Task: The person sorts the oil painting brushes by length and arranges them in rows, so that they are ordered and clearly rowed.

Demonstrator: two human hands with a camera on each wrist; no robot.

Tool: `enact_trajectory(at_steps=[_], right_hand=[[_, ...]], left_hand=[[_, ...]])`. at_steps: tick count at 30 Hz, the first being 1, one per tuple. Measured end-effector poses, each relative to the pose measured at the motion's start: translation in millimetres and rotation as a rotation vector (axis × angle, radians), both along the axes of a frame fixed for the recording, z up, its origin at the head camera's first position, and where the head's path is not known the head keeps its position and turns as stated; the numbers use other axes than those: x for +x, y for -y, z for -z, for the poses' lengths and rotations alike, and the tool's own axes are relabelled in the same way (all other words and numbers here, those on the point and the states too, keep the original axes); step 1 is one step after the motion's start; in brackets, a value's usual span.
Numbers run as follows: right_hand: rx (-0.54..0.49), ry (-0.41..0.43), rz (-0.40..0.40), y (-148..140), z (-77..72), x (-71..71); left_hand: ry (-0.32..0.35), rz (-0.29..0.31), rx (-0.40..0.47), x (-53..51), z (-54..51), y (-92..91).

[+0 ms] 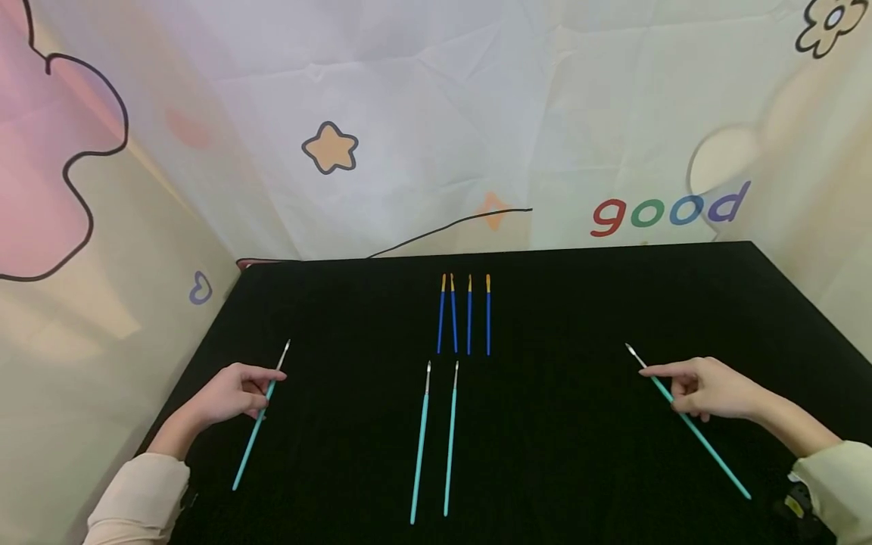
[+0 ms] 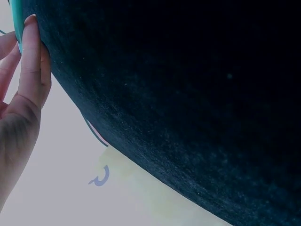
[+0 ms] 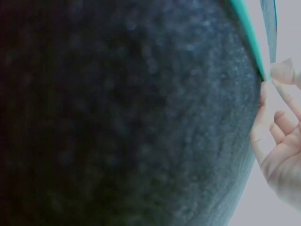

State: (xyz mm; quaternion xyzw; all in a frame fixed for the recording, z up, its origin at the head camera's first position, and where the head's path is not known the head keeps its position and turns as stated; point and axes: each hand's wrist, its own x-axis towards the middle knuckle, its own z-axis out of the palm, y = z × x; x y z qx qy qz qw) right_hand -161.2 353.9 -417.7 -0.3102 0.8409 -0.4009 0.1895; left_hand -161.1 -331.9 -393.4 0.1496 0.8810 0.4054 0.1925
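Observation:
At the left of the head view, my left hand (image 1: 235,392) pinches a turquoise paintbrush (image 1: 250,446) near the upper end of its handle, bristles pointing away and slightly right. On the right side, my right hand (image 1: 715,387) holds a similar turquoise paintbrush (image 1: 711,454) between thumb and fingers, its index finger stretched along it. That brush slants with the bristles away and to the left. Both wrist views show only part of each hand and a piece of turquoise handle (image 2: 17,21). Between the hands lie two more turquoise paintbrushes (image 1: 420,454), side by side, bristles away from me.
Beyond the middle turquoise brushes, several short blue paintbrushes (image 1: 468,322) with yellow tips lie in a row on the black tabletop (image 1: 559,424). A pale printed cloth (image 1: 436,113) hangs along the back and both sides. A dark object (image 1: 797,506) sits by the right sleeve.

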Motion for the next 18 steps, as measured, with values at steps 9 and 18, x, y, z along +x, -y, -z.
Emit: enact_trajectory(at_steps=[9,18], right_hand=[[-0.003,0.011,0.016,-0.2,-1.8,2.9],[0.046,-0.045,0.049,3.0,-1.7,6.2]], left_hand=[[0.002,0.011,0.034,-2.4,0.1,-2.4],[-0.007,0.008,0.018,-4.4,1.0,-6.4]])
